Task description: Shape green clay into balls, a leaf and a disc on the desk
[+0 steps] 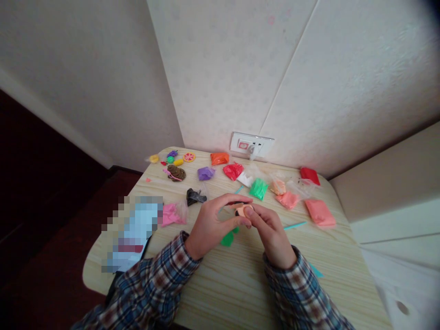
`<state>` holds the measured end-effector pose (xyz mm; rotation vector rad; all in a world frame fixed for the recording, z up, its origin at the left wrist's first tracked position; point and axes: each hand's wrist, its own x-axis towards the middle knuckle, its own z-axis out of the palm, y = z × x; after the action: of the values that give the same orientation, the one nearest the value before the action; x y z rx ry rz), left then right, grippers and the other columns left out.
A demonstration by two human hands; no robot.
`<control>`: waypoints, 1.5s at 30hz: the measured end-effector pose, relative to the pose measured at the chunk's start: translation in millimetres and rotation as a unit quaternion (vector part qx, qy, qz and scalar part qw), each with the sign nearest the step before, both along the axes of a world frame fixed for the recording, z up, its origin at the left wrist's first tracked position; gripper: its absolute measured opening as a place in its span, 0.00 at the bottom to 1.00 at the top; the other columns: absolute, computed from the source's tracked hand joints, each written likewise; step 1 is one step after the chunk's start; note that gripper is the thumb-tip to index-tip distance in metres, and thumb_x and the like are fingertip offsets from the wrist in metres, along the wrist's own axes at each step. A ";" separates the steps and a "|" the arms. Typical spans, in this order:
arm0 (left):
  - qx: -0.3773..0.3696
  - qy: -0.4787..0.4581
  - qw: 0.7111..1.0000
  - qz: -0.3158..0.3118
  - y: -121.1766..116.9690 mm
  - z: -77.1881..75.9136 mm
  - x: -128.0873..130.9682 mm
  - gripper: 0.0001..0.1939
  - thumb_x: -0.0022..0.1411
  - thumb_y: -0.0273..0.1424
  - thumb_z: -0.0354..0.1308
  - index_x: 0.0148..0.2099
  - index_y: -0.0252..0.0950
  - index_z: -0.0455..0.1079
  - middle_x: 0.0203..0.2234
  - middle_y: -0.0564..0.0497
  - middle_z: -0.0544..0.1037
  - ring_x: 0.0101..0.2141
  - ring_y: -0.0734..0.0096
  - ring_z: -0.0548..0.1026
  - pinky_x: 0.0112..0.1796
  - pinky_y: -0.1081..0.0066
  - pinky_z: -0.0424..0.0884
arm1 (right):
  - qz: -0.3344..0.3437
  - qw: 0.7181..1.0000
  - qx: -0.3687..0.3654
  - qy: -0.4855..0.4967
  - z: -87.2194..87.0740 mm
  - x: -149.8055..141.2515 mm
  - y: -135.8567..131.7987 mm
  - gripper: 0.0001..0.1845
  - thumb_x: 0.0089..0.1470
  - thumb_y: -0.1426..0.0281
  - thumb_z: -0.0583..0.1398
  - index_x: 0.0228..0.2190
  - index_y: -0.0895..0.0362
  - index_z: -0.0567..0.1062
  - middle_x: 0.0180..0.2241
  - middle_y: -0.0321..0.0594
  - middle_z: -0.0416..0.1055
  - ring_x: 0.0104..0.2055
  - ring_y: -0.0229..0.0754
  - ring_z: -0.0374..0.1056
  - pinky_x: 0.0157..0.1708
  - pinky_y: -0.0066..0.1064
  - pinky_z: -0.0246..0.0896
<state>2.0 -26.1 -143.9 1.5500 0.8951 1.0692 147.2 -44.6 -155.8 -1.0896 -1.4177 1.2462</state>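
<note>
Above the middle of the table, a small peach-coloured lump of modelling clay (242,210) with a dark patch on its left side sits between my two hands. My right hand (273,233) pinches it with thumb and fingers. Curved around its left side, my left hand (211,222) has its thumb under the lump and its fingers along the top. A bit of red and black shows by the left fingertips, too small to make out. Green clay pieces (227,238) lie on the table below my hands, partly covered by them.
Bags of coloured clay, such as orange (219,158), green (259,189) and pink (173,214), lie across the wooden table (213,293). Small finished clay shapes (176,173) stand back left. A blurred-out tablet or phone (134,238) lies left; a blue stick (294,225) right.
</note>
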 end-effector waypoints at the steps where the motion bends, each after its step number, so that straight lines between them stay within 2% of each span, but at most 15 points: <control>1: -0.005 0.001 1.000 0.012 0.4 -0.4 0.4 0.16 0.51 0.29 0.66 0.45 0.35 0.74 0.41 0.48 0.79 0.43 0.65 0.76 0.47 0.70 0.69 | -0.005 1.000 0.007 -0.005 0.1 0.2 -0.3 0.21 0.59 0.58 0.52 0.19 0.56 0.63 0.22 0.34 0.62 0.28 0.37 0.60 0.31 0.29 0.55; 4: -0.021 -0.004 0.999 0.038 2.7 -1.7 -0.2 0.17 0.49 0.29 0.67 0.44 0.35 0.75 0.40 0.48 0.80 0.42 0.66 0.76 0.45 0.71 0.70 | -0.009 0.999 0.027 -0.035 1.8 2.0 -0.9 0.21 0.60 0.57 0.51 0.20 0.55 0.63 0.24 0.36 0.65 0.31 0.39 0.61 0.34 0.30 0.56; 8: -0.048 -0.006 0.997 0.054 7.2 -2.5 -3.8 0.12 0.51 0.29 0.65 0.40 0.34 0.76 0.37 0.49 0.80 0.38 0.68 0.77 0.42 0.72 0.71 | 0.031 0.994 0.043 -0.091 6.8 7.6 -1.2 0.24 0.62 0.55 0.45 0.28 0.55 0.71 0.26 0.37 0.66 0.30 0.39 0.61 0.32 0.31 0.55; 12: -0.078 -0.006 0.995 0.062 9.8 -4.1 -5.7 0.08 0.53 0.30 0.62 0.36 0.32 0.75 0.29 0.50 0.80 0.32 0.71 0.76 0.36 0.73 0.71 | 0.044 0.974 0.093 -0.201 10.9 11.7 -1.1 0.27 0.63 0.55 0.41 0.31 0.55 0.73 0.23 0.36 0.64 0.27 0.39 0.60 0.31 0.33 0.52; 15: -0.055 0.026 0.995 0.079 9.3 -5.7 -5.7 0.04 0.55 0.28 0.60 0.33 0.33 0.74 0.26 0.52 0.79 0.29 0.72 0.75 0.33 0.74 0.69 | 0.014 0.947 0.130 -0.292 8.0 10.1 -2.3 0.24 0.63 0.55 0.44 0.30 0.56 0.71 0.25 0.36 0.67 0.27 0.39 0.61 0.33 0.35 0.48; 19: 0.015 0.096 0.989 0.108 6.9 -5.5 -6.0 0.06 0.58 0.27 0.57 0.29 0.33 0.72 0.25 0.53 0.77 0.28 0.74 0.73 0.32 0.75 0.66 | -0.072 0.917 0.152 -0.361 0.6 4.7 -4.9 0.21 0.60 0.54 0.49 0.28 0.57 0.68 0.20 0.32 0.64 0.23 0.36 0.58 0.35 0.36 0.44; 21: 0.047 0.119 0.986 0.106 5.7 -4.6 -6.1 0.08 0.59 0.27 0.55 0.28 0.34 0.71 0.24 0.54 0.77 0.27 0.75 0.73 0.31 0.75 0.66 | -0.083 0.916 0.158 -0.360 -0.9 1.9 -5.4 0.22 0.60 0.54 0.50 0.25 0.57 0.67 0.18 0.31 0.62 0.22 0.35 0.57 0.34 0.35 0.44; 24: 0.063 0.130 0.986 0.085 4.2 -3.9 -5.9 0.11 0.62 0.28 0.53 0.27 0.34 0.69 0.23 0.54 0.76 0.26 0.76 0.72 0.31 0.76 0.66 | -0.038 0.931 0.147 -0.331 0.4 -1.3 -4.7 0.24 0.61 0.56 0.49 0.20 0.57 0.64 0.16 0.29 0.58 0.20 0.33 0.54 0.31 0.33 0.44; 27: -0.007 0.088 0.994 0.063 3.1 -4.4 -5.0 0.10 0.64 0.35 0.50 0.36 0.35 0.68 0.22 0.56 0.73 0.23 0.76 0.71 0.25 0.77 0.66 | -0.011 0.948 0.140 -0.286 3.7 -2.7 -3.8 0.23 0.62 0.60 0.49 0.18 0.57 0.62 0.16 0.29 0.58 0.20 0.33 0.54 0.30 0.32 0.46; 30: -0.073 0.028 0.996 0.043 2.9 -5.3 -3.5 0.14 0.65 0.41 0.48 0.45 0.36 0.63 0.20 0.57 0.71 0.20 0.76 0.69 0.21 0.77 0.65 | -0.034 0.957 0.142 -0.252 6.3 -2.6 -4.2 0.21 0.61 0.63 0.50 0.18 0.56 0.63 0.17 0.31 0.61 0.22 0.35 0.56 0.31 0.32 0.47; 33: -0.090 -0.025 0.995 0.029 3.4 -5.9 -1.5 0.15 0.66 0.43 0.45 0.45 0.36 0.61 0.22 0.56 0.72 0.23 0.75 0.69 0.25 0.76 0.66 | -0.072 0.956 0.144 -0.247 6.1 -2.7 -5.2 0.20 0.61 0.64 0.50 0.18 0.56 0.65 0.18 0.33 0.63 0.24 0.37 0.58 0.31 0.33 0.48; 37: -0.074 -0.056 0.994 0.060 3.5 -6.1 0.2 0.13 0.64 0.41 0.49 0.43 0.36 0.61 0.32 0.52 0.73 0.29 0.75 0.72 0.30 0.75 0.67 | -0.126 0.948 0.156 -0.246 3.0 -3.4 -5.6 0.19 0.61 0.64 0.51 0.20 0.56 0.67 0.19 0.34 0.66 0.25 0.38 0.60 0.32 0.34 0.49; 41: -0.032 -0.050 0.992 0.116 3.1 -4.3 -1.3 0.10 0.63 0.36 0.53 0.42 0.36 0.62 0.34 0.50 0.72 0.30 0.76 0.72 0.33 0.75 0.68 | -0.160 0.943 0.157 -0.247 0.9 -2.1 -4.5 0.19 0.61 0.63 0.51 0.20 0.56 0.67 0.18 0.34 0.65 0.24 0.37 0.60 0.31 0.33 0.49; 43: -0.007 -0.035 0.993 0.111 2.6 -3.5 -1.9 0.09 0.64 0.35 0.53 0.42 0.35 0.64 0.38 0.49 0.73 0.31 0.76 0.72 0.34 0.74 0.69 | -0.171 0.942 0.154 -0.245 0.3 -1.5 -3.8 0.19 0.61 0.63 0.50 0.21 0.55 0.67 0.19 0.33 0.65 0.24 0.37 0.60 0.30 0.33 0.50; 45: 0.014 -0.013 0.997 0.070 1.9 -3.8 -1.6 0.12 0.63 0.35 0.54 0.45 0.34 0.67 0.43 0.46 0.72 0.34 0.74 0.73 0.37 0.72 0.71 | -0.167 0.942 0.164 -0.242 -0.5 -1.8 -3.3 0.18 0.61 0.63 0.50 0.22 0.55 0.67 0.19 0.33 0.65 0.23 0.38 0.59 0.29 0.33 0.49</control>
<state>0.4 -24.1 -147.7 1.5099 0.9865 1.2029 145.3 -47.9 -156.3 -1.3835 -1.6397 0.4893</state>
